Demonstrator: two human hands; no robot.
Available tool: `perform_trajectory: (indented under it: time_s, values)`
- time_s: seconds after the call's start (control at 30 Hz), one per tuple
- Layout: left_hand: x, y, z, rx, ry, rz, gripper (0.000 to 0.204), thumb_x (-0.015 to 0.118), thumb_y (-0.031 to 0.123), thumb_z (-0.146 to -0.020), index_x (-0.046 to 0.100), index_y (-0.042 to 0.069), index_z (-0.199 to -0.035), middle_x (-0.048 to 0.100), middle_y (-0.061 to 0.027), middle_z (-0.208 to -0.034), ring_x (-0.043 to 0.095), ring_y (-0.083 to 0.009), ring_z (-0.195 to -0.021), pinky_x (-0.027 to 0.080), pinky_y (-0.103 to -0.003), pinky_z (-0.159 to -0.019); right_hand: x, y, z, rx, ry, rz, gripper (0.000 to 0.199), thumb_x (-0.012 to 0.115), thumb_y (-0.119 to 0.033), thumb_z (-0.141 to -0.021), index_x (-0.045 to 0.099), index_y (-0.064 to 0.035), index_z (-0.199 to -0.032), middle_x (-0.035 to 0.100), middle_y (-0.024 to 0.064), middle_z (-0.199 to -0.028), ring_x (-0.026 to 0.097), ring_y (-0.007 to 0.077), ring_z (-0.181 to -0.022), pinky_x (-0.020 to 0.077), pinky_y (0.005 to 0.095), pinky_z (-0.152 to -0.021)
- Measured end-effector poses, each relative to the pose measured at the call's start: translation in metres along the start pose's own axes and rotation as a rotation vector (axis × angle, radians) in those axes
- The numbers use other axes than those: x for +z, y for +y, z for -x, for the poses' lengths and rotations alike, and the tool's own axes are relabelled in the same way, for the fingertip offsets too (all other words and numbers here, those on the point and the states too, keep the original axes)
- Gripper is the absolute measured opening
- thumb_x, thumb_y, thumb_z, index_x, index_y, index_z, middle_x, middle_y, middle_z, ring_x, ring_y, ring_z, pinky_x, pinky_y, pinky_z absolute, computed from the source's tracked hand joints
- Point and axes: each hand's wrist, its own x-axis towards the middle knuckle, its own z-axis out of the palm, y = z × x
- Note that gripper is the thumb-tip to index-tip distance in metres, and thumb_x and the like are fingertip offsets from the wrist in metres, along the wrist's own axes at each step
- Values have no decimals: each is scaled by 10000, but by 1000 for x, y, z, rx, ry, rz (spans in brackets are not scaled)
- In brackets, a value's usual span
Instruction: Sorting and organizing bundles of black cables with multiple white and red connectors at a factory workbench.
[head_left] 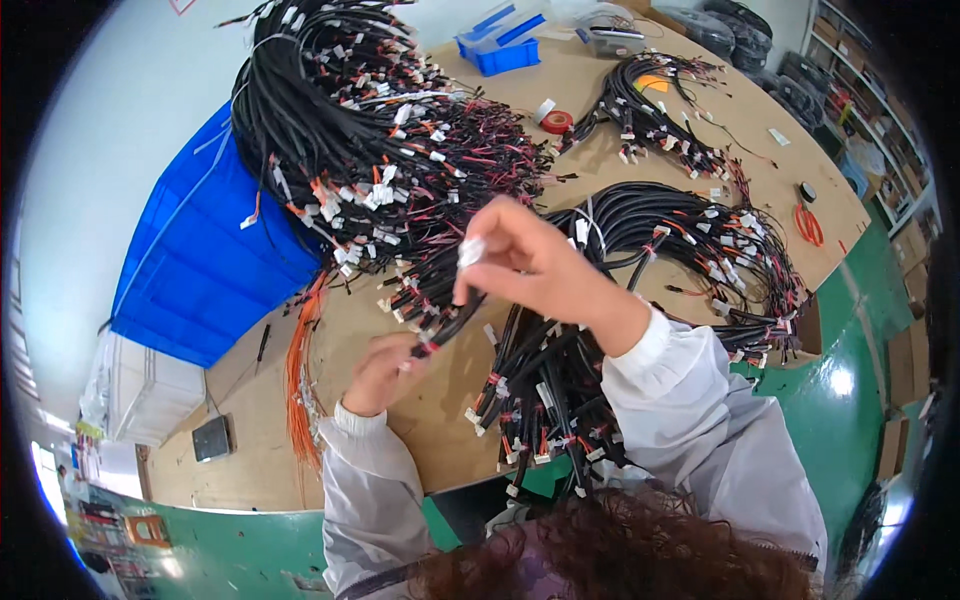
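My left hand point(376, 374) is closed, its fingers pinching the end of a black wiring-harness cable point(455, 326) above the table's near edge. To its upper right my right hand point(535, 262) is raised over the same cable. Its thumb and forefinger are closed on a small white piece point(471, 251), which looks like a label but is blurred. Under and beside my right wrist hangs a bundle of black cables point(560, 385) with white connectors and red and orange wire ends.
A huge heap of black harnesses point(330, 120) covers the far left, beside a blue bin point(200, 250). A curved harness bundle point(660, 215) lies right, a smaller one point(650, 105) behind it. Orange wires point(303, 380), a red tape roll point(556, 122) and a blue tray point(500, 55) rest on the table.
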Motion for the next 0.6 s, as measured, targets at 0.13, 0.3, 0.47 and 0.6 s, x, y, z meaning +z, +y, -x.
perform_trajectory:
  time_s: [0.13,0.3,0.47,0.6]
  values:
    - [45,24,-10,17,-200,-543,338,526,210,-868,457,-2,-1122,523,-92,-979,508,-156,-894,414,-265,-801,-9,-13,12,268,-139,292,153,486,4,-859,440,-21,-1003,578,56,-762,587,96,-707,464,247,-648]
    - [78,4,-5,220,-356,-866,656,615,261,-828,261,-19,-1304,449,-206,-1155,482,-322,-1048,382,-374,-900,-9,-35,24,413,-166,629,138,554,-88,-839,491,-42,-952,628,71,-780,615,139,-722,465,277,-653]
    - [85,10,-1,200,-324,-962,688,622,272,-822,242,-47,-1300,452,-238,-1147,484,-346,-1034,390,-385,-887,7,-42,16,459,-152,646,156,579,-102,-837,495,-32,-948,652,75,-798,620,136,-709,480,271,-658]
    - [87,8,-2,240,-295,-1022,677,610,272,-829,242,-47,-1299,455,-236,-1129,489,-339,-1002,397,-385,-870,-1,-22,26,407,-19,378,110,562,-111,-868,528,-10,-894,646,66,-810,612,101,-734,503,242,-659]
